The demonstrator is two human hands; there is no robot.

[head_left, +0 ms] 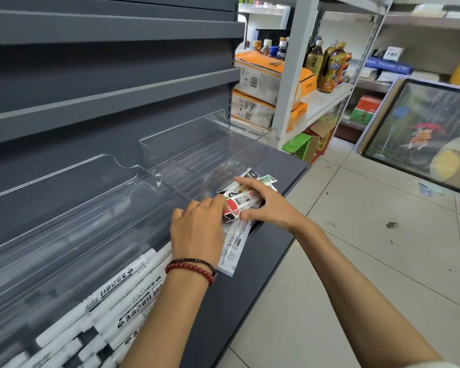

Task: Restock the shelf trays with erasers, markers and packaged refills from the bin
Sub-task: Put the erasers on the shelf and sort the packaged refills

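A small stack of packaged refills (241, 201), flat clear sleeves with red, white and black labels, lies at the front of a clear plastic shelf tray (186, 144) on the dark grey shelf (284, 166). My left hand (197, 229), with bead bracelets at the wrist, rests on the near end of the stack, fingers curled over the packs. My right hand (266, 205) holds the far side, index finger stretched along the top pack and thumb under its edge. A longer refill pack (234, 245) sticks out toward me below my left hand.
White markers (117, 296) with black printing fill the nearer clear tray (64, 208) at lower left. Grey shelf boards rise above. To the right stand white racks with bottles (329, 65), orange boxes (266, 78) and a framed picture (420, 134) leaning on the tiled floor.
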